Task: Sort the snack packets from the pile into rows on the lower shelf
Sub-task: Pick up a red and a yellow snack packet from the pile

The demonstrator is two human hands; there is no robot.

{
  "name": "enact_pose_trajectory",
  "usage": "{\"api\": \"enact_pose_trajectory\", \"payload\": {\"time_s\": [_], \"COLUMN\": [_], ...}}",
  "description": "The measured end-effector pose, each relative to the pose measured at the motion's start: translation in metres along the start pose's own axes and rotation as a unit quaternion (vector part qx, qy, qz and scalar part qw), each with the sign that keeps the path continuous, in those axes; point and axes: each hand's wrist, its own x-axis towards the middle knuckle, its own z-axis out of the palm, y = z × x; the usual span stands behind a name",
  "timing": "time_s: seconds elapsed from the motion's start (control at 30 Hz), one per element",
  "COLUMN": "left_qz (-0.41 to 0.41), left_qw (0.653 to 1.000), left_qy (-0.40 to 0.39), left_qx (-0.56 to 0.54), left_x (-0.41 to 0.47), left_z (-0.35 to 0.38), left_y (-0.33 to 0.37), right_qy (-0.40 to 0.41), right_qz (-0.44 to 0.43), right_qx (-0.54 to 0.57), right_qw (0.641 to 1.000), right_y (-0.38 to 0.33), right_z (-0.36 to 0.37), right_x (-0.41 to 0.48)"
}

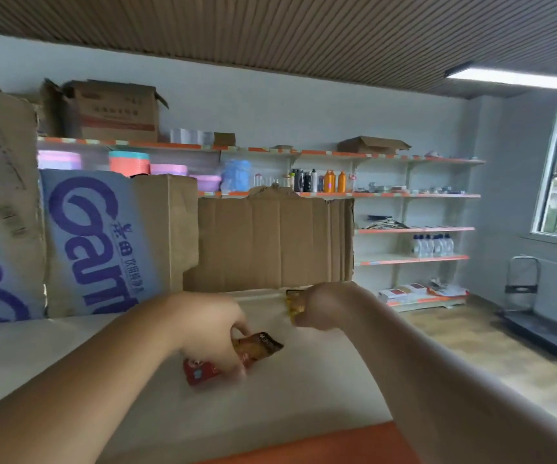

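Left of frame: printed carton point(103, 242) with purple lettering stands at the back of the white shelf board point(53, 356). No row of packets is visible on this stretch of board.

Lower centre-left: left hand point(210, 329) is down on the board, fingers curled around a brown-gold packet point(258, 346) whose dark end sticks out to the right. A red packet point(200, 371) lies on the board at the lower edge of the same hand, touching it. Cannot tell whether the fingers hold it too or only rest over it.

Centre: plain cardboard sheet point(270, 242) closes off the back of the shelf.

Centre-right: right hand point(327, 309), seen from the back, is clenched on a yellow packet point(295, 304). It is close to the cardboard and just above the board. The packet's end pokes out to the left of the fist.

Bottom edge: orange front strip point(337, 443) of the shelf.

Right of frame: wall shelving point(414, 229) with bottles, and a platform trolley point(538, 326) on the floor. Neither belongs to the task.

Judgement: the step in hand is placing, with both hands loaded. To do it well:
- Settle one hand at a time.
- Lay each packet flat, long edge square to the cardboard back.
- Group by kind: red with red, gold with gold.
- Start at the back and work toward the orange strip, so later rows need no reaching over.
- Separate the red packet from the brown-gold one before letting go, or they will land overlapped.
- The foil looks slippery, so press lightly to seat it.
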Motion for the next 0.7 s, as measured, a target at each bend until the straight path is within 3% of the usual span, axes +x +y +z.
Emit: {"api": "enact_pose_trajectory", "payload": {"time_s": [0.13,0.37,0.53,0.7], "left_qz": [0.022,-0.005,0.015,0.016], "left_qw": [0.999,0.998,0.999,0.999], "left_qy": [-0.028,-0.003,-0.023,-0.029], "left_qx": [0.009,0.059,0.030,0.001], "left_x": [-0.008,-0.013,-0.012,-0.016], "left_z": [-0.005,-0.004,-0.002,-0.009], "left_y": [-0.005,-0.006,-0.002,-0.005], "right_qy": [0.034,0.047,0.016,0.040], "right_qz": [-0.038,-0.092,-0.120,-0.124], "right_qx": [0.103,0.150,0.064,0.059], "right_qw": [0.993,0.983,0.991,0.990], "right_y": [0.007,-0.010,-0.017,-0.019], "right_z": [0.000,0.004,-0.004,0.000], "right_x": [-0.007,-0.012,-0.020,-0.023]}}
